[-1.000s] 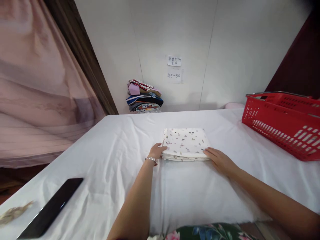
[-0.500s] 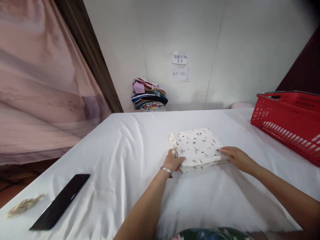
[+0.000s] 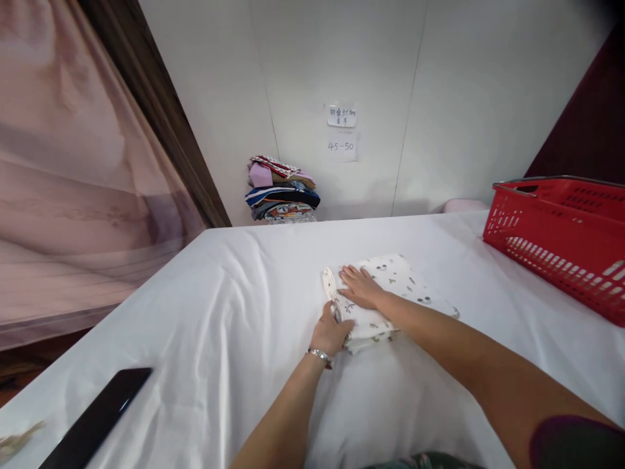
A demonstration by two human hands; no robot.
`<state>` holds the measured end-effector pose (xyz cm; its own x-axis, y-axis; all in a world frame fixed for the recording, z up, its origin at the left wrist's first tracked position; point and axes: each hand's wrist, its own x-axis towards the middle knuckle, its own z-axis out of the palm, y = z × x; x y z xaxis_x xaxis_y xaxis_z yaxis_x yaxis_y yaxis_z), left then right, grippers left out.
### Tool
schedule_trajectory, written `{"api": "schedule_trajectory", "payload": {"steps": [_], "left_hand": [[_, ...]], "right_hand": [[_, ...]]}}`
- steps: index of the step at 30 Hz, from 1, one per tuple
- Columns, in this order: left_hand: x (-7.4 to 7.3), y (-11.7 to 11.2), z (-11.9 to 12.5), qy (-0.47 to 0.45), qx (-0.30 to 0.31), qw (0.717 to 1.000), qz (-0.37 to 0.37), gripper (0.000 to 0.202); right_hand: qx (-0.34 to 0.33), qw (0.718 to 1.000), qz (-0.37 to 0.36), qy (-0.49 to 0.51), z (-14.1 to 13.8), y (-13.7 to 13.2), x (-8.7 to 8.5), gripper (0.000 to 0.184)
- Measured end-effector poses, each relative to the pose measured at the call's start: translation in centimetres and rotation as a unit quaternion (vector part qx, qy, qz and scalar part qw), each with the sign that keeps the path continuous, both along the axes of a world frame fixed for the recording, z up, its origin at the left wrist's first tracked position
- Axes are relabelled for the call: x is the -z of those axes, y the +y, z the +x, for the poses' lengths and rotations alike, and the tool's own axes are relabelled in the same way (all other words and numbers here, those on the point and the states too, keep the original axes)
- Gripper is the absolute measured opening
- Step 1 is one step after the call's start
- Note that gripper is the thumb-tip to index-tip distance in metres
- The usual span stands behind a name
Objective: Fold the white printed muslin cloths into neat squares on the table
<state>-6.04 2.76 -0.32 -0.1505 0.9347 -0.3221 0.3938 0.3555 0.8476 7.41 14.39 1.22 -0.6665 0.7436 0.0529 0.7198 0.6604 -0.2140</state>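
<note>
A folded white cloth (image 3: 400, 277) with small printed motifs lies on the white-covered table, its layered folds showing along the left edge. My left hand (image 3: 331, 333), with a silvery bracelet at the wrist, grips the near left corner, thumb on top and fingers partly hidden behind the folds. Flat on top of the cloth, near its left side, rests my right hand (image 3: 360, 286) with fingers spread. The right forearm crosses over the cloth's near right part.
A red plastic basket (image 3: 547, 228) stands at the table's right. Beyond the far edge is a stack of folded fabrics (image 3: 282, 190) against the wall. A black flat object (image 3: 100, 417) lies at the near left, beside a partly visible pale bundle (image 3: 17, 444). Pink curtain (image 3: 88, 169) hangs left.
My right hand has left the cloth's right edge and moved left onto its top, flattening out. My left hand keeps its hold on the corner. The view has shifted slightly.
</note>
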Motion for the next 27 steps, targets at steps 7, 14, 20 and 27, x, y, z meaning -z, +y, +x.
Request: {"api": "schedule_trajectory", "payload": {"steps": [7, 14, 20, 27], "left_hand": [[0.1, 0.1, -0.3, 0.001, 0.008, 1.0, 0.006, 0.08], [-0.2, -0.1, -0.3, -0.012, 0.023, 1.0, -0.011, 0.085], [-0.8, 0.1, 0.1, -0.137, -0.017, 0.99, -0.029, 0.083], [-3.3, 0.6, 0.8, -0.273, -0.089, 0.957, -0.027, 0.065]], "right_hand": [[-0.029, 0.998, -0.048, -0.022, 2.6, -0.1, 0.4, 0.061], [0.08, 0.996, -0.021, -0.024, 14.1, -1.6, 0.5, 0.053], [-0.007, 0.998, 0.058, 0.02, 17.4, -8.7, 0.9, 0.054], [-0.014, 0.979, 0.203, 0.03, 13.3, -11.8, 2.2, 0.063]]}}
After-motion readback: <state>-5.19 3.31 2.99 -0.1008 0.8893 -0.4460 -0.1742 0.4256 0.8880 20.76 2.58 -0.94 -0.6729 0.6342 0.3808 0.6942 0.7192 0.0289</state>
